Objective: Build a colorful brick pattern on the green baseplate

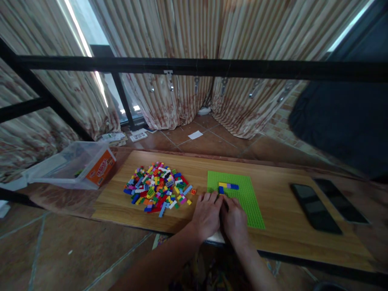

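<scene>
A green baseplate [247, 194] lies on the wooden board. Near its far left part sits an L-shaped row of bricks: a yellow brick [222, 184], a small purple piece and a blue brick [234, 186], with another blue brick [221, 190] on the near side. My left hand [206, 212] and my right hand [235, 218] meet over the plate's near left part, just in front of that row. Both have curled fingers with the tips close together. Whatever is between them is hidden by the fingers.
A heap of mixed coloured bricks [157, 186] spreads left of the hands. Farther left stands a clear plastic bin [72, 165] with an orange label. Two dark phones, one nearer [315, 208] and one farther [341, 201], lie at the right. Curtains [182, 97] hang behind a black rail [194, 68].
</scene>
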`<state>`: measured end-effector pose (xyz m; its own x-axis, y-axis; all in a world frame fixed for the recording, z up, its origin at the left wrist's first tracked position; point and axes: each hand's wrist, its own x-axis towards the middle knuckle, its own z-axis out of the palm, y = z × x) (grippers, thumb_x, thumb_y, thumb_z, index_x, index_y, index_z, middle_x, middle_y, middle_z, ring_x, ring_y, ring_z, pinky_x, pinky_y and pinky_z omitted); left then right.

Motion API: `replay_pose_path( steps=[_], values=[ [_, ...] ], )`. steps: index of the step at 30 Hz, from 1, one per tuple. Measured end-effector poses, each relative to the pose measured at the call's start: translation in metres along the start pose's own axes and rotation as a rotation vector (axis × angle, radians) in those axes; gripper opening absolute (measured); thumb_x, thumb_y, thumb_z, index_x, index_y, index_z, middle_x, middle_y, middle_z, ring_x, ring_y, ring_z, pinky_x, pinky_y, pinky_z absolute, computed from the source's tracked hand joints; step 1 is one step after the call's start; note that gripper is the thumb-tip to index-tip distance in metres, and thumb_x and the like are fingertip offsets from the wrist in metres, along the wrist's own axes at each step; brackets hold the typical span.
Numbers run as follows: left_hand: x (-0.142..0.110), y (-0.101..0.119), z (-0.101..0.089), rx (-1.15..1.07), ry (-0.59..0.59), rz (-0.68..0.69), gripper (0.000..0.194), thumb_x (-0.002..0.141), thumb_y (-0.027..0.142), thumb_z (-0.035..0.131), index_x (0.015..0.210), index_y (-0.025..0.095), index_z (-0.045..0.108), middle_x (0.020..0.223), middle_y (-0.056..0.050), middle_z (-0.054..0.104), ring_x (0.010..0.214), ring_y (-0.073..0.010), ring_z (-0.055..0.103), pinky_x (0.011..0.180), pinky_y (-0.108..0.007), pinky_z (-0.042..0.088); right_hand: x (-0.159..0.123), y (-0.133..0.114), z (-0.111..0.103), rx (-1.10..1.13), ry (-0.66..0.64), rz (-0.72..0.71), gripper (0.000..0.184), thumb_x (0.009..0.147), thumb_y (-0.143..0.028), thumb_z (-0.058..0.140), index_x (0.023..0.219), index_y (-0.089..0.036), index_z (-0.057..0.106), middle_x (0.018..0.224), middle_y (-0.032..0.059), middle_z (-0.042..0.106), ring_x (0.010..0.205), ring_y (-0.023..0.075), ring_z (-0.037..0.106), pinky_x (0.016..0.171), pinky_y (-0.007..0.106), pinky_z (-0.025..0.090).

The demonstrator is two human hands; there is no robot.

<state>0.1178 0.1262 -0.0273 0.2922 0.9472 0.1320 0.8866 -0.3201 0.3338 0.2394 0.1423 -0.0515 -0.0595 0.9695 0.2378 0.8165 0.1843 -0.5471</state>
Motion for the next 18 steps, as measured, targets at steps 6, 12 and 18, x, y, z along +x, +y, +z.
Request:
replay_pose_path(
  steps=[6, 12, 18],
  values=[
    [-0.004, -0.007, 0.005, -0.064, 0.063, -0.01, 0.047, 0.088, 0.017, 0.045, 0.134, 0.024, 0.047, 0.137, -0.006, 0.052, 0.114, -0.0272, 0.049, 0.096, -0.047, 0.042, -0.005, 0.012, -0.008, 0.155, 0.073, -0.012, 0.038, 0.09, -0.035, 0.044, 0.112, -0.011, 0.065, 0.094, 0.0136, 0.067, 0.08, 0.0223, 0.063, 0.075, 0.036, 0.05],
    [-0.007, -0.012, 0.011, -0.184, 0.138, 0.029, 0.059, 0.085, 0.007, 0.041, 0.142, 0.017, 0.035, 0.135, -0.01, 0.052, 0.12, -0.0229, 0.048, 0.104, -0.042, 0.04, -0.019, 0.032, -0.033, 0.225, 0.148, 0.035, 0.037, 0.088, -0.04, 0.046, 0.1, -0.013, 0.067, 0.099, 0.0152, 0.068, 0.087, 0.0244, 0.064, 0.077, 0.039, 0.05],
    [-0.017, -0.004, 0.017, -0.074, 0.165, 0.021, 0.048, 0.088, 0.012, 0.042, 0.136, 0.015, 0.044, 0.139, -0.011, 0.05, 0.125, -0.025, 0.046, 0.107, -0.045, 0.039, -0.037, 0.047, -0.036, 0.084, 0.196, 0.032, 0.035, 0.089, -0.037, 0.045, 0.102, -0.014, 0.068, 0.103, 0.0142, 0.067, 0.096, 0.026, 0.061, 0.087, 0.042, 0.048]
  ],
)
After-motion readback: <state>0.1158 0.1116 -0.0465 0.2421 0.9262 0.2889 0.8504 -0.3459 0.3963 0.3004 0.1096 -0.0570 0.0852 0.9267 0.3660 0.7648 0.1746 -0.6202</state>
